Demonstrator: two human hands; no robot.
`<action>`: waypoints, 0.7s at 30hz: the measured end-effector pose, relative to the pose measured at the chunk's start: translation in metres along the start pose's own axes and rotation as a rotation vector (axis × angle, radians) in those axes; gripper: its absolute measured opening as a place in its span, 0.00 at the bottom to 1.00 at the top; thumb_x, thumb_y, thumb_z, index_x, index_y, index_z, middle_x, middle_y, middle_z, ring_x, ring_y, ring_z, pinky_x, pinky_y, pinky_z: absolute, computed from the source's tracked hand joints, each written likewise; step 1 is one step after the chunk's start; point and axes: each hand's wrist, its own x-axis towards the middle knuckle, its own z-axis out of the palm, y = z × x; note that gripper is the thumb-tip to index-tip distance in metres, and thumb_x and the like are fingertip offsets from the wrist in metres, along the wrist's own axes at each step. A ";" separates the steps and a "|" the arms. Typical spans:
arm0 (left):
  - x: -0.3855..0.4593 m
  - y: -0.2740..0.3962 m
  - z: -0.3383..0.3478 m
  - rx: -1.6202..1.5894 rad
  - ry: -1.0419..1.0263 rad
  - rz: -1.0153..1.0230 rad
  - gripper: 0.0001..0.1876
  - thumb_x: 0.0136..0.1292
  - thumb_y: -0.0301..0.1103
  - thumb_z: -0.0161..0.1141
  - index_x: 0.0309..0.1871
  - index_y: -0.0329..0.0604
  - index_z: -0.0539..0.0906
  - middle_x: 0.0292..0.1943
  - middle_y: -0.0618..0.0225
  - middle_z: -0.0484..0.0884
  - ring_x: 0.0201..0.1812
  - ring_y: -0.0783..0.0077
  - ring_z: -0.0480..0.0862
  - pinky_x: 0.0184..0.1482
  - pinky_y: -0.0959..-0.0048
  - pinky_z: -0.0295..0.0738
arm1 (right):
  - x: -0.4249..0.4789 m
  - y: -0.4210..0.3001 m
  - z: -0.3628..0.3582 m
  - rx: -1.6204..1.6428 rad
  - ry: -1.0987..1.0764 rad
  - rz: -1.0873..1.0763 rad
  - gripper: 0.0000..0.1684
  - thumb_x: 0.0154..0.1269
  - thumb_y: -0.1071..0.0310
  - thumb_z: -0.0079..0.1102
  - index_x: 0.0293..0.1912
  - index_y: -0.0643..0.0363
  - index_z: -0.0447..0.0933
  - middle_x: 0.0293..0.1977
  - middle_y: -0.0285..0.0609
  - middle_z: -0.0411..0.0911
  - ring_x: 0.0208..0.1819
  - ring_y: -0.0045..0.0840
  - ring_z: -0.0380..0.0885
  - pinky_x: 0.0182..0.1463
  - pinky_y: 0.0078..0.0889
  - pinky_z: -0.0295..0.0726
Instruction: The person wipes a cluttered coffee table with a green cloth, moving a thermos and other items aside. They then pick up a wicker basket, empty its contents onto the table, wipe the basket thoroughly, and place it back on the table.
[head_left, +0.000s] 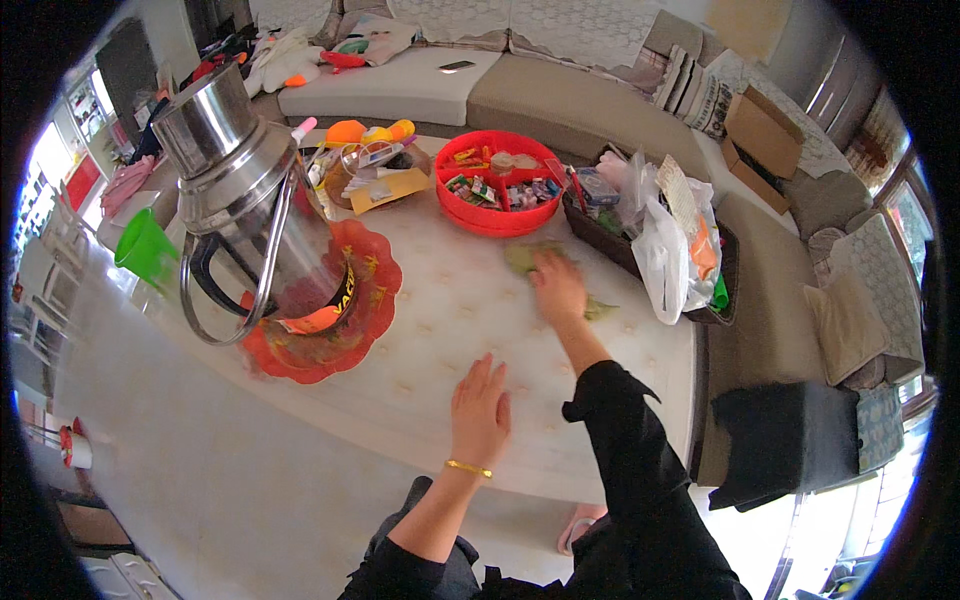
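Observation:
On the pale tabletop (427, 345), my right hand (561, 289) presses down on a green cloth (529, 257), whose edges stick out on both sides of the hand; the hand is slightly blurred. My left hand (481, 412), with a gold bracelet at the wrist, lies palm down near the table's front edge and holds nothing, its fingers nearly straight. Beyond the cloth stands a red divided box (499, 223) with small wrapped items. At the left a large steel vacuum flask (255, 217) rests on a red scalloped tray (375, 330).
A dark basket (607, 238) full of packets and plastic bags borders the cloth on the right. A green cup (146, 247) stands at the table's left edge. Behind the flask is a round tray of oddments (420, 161). A sofa (570, 94) curves around the table's far and right sides.

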 end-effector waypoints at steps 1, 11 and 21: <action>0.005 -0.006 -0.001 -0.011 0.053 -0.042 0.22 0.62 0.29 0.53 0.60 0.38 0.72 0.65 0.53 0.66 0.65 0.51 0.66 0.64 0.54 0.59 | -0.002 -0.020 0.001 0.052 -0.012 -0.074 0.24 0.64 0.59 0.51 0.59 0.51 0.70 0.61 0.43 0.66 0.62 0.40 0.64 0.65 0.42 0.63; 0.020 -0.036 -0.031 -0.169 0.451 -0.266 0.19 0.64 0.25 0.50 0.60 0.36 0.71 0.57 0.53 0.73 0.60 0.55 0.71 0.63 0.62 0.64 | -0.154 -0.101 -0.061 0.245 -0.130 -0.499 0.31 0.58 0.65 0.57 0.63 0.50 0.66 0.63 0.43 0.65 0.65 0.41 0.62 0.69 0.45 0.59; 0.012 -0.031 -0.044 -0.197 0.444 -0.264 0.14 0.63 0.24 0.52 0.52 0.38 0.76 0.50 0.59 0.75 0.52 0.61 0.74 0.55 0.65 0.68 | -0.049 -0.023 -0.021 0.076 0.097 -0.059 0.26 0.62 0.64 0.54 0.60 0.56 0.66 0.60 0.44 0.62 0.62 0.39 0.62 0.64 0.43 0.64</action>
